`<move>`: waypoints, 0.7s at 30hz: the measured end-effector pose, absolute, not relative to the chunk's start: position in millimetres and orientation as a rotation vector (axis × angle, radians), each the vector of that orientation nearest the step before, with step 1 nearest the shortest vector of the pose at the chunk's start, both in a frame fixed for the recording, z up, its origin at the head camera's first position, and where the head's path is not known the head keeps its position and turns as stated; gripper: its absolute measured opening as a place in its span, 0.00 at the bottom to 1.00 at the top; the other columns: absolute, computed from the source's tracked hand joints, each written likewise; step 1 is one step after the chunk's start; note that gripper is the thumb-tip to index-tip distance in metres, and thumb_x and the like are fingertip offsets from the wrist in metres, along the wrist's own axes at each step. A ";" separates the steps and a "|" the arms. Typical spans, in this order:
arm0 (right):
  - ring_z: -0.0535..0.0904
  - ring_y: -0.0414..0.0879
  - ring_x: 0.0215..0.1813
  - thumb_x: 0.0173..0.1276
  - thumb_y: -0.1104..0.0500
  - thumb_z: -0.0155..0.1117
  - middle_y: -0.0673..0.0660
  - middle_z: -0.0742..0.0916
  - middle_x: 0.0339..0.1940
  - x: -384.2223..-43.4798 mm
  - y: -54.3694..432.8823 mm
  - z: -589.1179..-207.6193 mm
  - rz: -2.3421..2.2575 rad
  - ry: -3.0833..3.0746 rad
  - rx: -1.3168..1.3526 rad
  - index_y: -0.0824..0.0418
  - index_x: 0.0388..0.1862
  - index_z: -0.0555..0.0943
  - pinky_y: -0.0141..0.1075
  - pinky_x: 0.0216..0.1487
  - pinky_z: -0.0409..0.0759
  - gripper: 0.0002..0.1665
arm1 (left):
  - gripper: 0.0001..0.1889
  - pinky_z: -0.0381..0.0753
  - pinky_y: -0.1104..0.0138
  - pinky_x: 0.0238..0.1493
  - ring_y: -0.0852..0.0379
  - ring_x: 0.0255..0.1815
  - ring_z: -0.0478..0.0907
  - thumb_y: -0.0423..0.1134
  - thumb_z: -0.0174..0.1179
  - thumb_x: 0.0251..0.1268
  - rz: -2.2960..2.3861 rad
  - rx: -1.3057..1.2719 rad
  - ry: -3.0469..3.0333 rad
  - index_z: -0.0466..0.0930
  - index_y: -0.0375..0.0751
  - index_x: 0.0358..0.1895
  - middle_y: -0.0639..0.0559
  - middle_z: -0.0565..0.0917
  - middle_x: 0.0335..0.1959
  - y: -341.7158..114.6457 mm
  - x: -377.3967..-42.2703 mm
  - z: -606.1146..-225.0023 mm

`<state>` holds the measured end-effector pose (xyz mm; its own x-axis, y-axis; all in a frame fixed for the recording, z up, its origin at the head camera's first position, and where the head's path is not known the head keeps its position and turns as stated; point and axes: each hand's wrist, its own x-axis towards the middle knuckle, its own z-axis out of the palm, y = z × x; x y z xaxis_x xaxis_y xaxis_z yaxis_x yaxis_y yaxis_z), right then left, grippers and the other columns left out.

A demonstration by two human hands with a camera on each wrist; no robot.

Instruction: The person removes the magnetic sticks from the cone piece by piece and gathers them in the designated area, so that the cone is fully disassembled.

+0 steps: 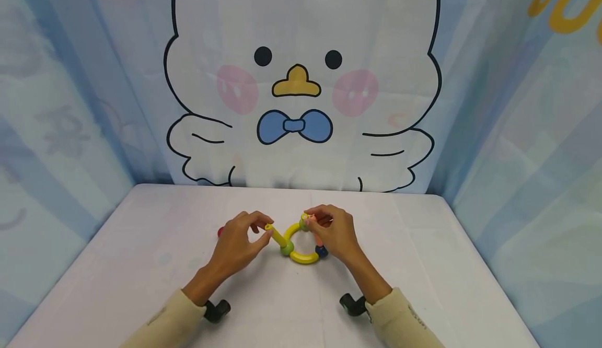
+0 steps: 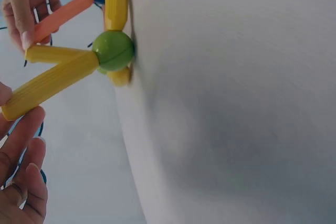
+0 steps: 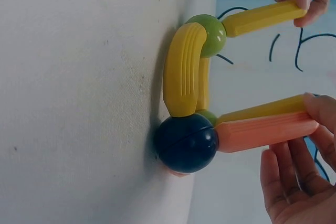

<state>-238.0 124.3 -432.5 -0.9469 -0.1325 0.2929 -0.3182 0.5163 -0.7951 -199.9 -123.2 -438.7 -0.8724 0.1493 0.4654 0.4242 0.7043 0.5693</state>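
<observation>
A ring of curved yellow rods point(image 1: 304, 258), green balls point(image 2: 113, 51) and a navy ball point(image 3: 186, 142) lies on the table. From one green ball a straight yellow rod point(image 3: 262, 18) slants up, its top end pinched between thumb and finger of my left hand point(image 1: 240, 244). Across the ring, my right hand point(image 1: 336, 233) holds the upper ends of an orange rod point(image 3: 268, 132) and another yellow rod point(image 3: 262, 110) close together. The orange rod rises from the navy ball, the yellow one from a green ball behind. Orange also shows low beside the navy ball.
A red ball point(image 1: 220, 231) sits on the white-covered table point(image 1: 400, 264), partly hidden by my left hand. Dark devices point(image 1: 217, 311) are strapped at both wrists. A printed curtain point(image 1: 301, 160) hangs behind the table and along both sides.
</observation>
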 end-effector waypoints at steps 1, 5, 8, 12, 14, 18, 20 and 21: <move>0.84 0.42 0.40 0.69 0.57 0.78 0.51 0.90 0.39 -238.0 124.3 -432.7 1.405 -2.560 0.386 0.52 0.50 0.91 0.27 0.43 0.84 0.11 | 0.11 0.77 0.67 0.39 0.55 0.38 0.80 0.38 0.76 0.64 -0.969 -0.442 -2.540 0.89 0.48 0.49 0.57 0.89 0.37 -126.0 -198.1 -439.1; 0.84 0.42 0.39 0.69 0.57 0.78 0.51 0.90 0.38 -238.0 124.7 -432.9 1.406 -2.559 0.390 0.51 0.50 0.91 0.28 0.43 0.84 0.11 | 0.11 0.76 0.67 0.39 0.54 0.38 0.80 0.39 0.77 0.62 -0.910 -0.422 -2.601 0.90 0.50 0.47 0.58 0.88 0.37 -137.9 -192.4 -441.0; 0.84 0.42 0.39 0.69 0.57 0.78 0.50 0.90 0.38 -238.0 125.1 -432.5 1.406 -2.559 0.394 0.51 0.50 0.91 0.28 0.43 0.84 0.11 | 0.11 0.77 0.66 0.40 0.53 0.39 0.80 0.40 0.79 0.61 -0.889 -0.414 -2.640 0.90 0.51 0.45 0.59 0.88 0.36 -146.0 -189.2 -442.0; 0.84 0.42 0.39 0.69 0.57 0.78 0.50 0.90 0.38 -237.5 124.8 -432.5 1.408 -2.560 0.392 0.51 0.50 0.91 0.28 0.44 0.84 0.11 | 0.10 0.77 0.67 0.40 0.56 0.38 0.79 0.40 0.80 0.59 -0.847 -0.417 -2.696 0.90 0.51 0.43 0.62 0.88 0.36 -153.6 -186.4 -442.6; 0.84 0.41 0.39 0.69 0.57 0.78 0.50 0.90 0.38 -237.6 124.4 -432.9 1.407 -2.561 0.390 0.51 0.49 0.91 0.28 0.44 0.84 0.11 | 0.09 0.77 0.68 0.40 0.59 0.38 0.77 0.40 0.80 0.59 -0.820 -0.417 -2.741 0.90 0.52 0.41 0.62 0.87 0.35 -156.3 -185.5 -442.6; 0.84 0.41 0.39 0.69 0.57 0.78 0.50 0.89 0.38 -237.4 123.6 -433.3 1.406 -2.563 0.391 0.51 0.49 0.92 0.28 0.43 0.84 0.10 | 0.09 0.77 0.67 0.40 0.61 0.37 0.74 0.39 0.80 0.58 -0.762 -0.398 -2.882 0.89 0.54 0.38 0.62 0.84 0.33 -159.4 -185.9 -443.0; 0.84 0.41 0.39 0.69 0.57 0.78 0.50 0.89 0.38 -236.9 123.4 -433.2 1.406 -2.563 0.390 0.51 0.49 0.92 0.28 0.43 0.84 0.10 | 0.10 0.78 0.66 0.41 0.61 0.38 0.74 0.39 0.81 0.57 -0.727 -0.396 -2.952 0.88 0.55 0.36 0.62 0.83 0.32 -159.3 -186.6 -444.1; 0.84 0.41 0.39 0.69 0.57 0.78 0.50 0.89 0.38 -236.7 123.3 -433.2 1.407 -2.563 0.390 0.51 0.49 0.92 0.28 0.43 0.84 0.10 | 0.10 0.78 0.65 0.42 0.61 0.38 0.74 0.39 0.81 0.57 -0.714 -0.397 -2.979 0.87 0.55 0.35 0.62 0.83 0.31 -159.0 -187.0 -445.1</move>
<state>-236.7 123.3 -433.2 -0.9470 -0.1368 0.2906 -0.3186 0.5148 -0.7959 -187.0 -159.0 -445.1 -0.9656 0.2358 0.1099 0.2600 0.8603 0.4385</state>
